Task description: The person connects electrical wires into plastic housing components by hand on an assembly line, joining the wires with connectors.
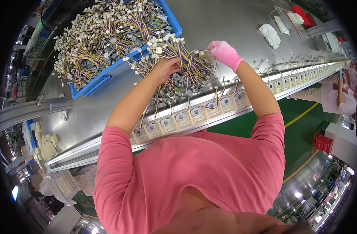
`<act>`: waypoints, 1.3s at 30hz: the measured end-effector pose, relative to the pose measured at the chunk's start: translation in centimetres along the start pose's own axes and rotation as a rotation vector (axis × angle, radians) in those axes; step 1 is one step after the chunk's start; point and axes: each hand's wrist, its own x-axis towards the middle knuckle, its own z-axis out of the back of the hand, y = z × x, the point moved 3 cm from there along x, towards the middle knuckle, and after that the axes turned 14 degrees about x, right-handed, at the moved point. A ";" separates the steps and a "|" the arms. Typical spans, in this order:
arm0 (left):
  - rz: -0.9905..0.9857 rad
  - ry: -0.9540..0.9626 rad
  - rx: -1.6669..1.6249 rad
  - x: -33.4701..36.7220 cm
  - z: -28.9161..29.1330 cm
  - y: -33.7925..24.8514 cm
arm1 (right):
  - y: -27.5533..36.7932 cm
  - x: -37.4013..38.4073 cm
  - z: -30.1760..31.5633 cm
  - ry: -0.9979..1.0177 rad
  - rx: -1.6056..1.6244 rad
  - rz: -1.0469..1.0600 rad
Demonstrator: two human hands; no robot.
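Note:
My bare left hand (165,71) is curled round a bunch of yellow and purple wires with white plugs, part of a loose heap of small wired motors (190,74) on the metal table. In a pink glove, my right hand (224,54) pinches a wire lead (203,50) at the heap's right side; the lead's far end is lost among the other wires. Just in front of both hands runs a long row of cream plastic housings (181,118) in a metal rail. Round grey parts sit in the housings, with wires trailing over the back edge.
A blue bin (104,74) full of wired motors stands left of the heap. Crumpled white cloths (270,35) and a clear stand lie at the back right. Cream blocks (48,144) are piled at the left end. Another person (338,93) works farther right along the rail.

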 end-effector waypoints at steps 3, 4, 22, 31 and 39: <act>0.060 -0.046 0.129 -1.1 -0.4 -0.4 | 0.9 -0.8 0.3 0.131 0.415 -0.066; 0.109 -0.087 0.172 -1.6 -0.7 -0.7 | 1.7 -1.5 0.1 0.259 0.745 -0.091; -0.152 -0.372 0.597 -1.0 -3.1 0.7 | 10.4 10.2 -6.6 0.042 0.562 0.079; -0.155 -0.280 0.369 -1.5 -3.1 -0.8 | 4.6 9.8 -2.6 0.246 0.009 0.166; -0.153 -0.286 0.194 -0.7 -4.0 -1.0 | 1.6 1.3 -4.9 0.295 0.219 -0.065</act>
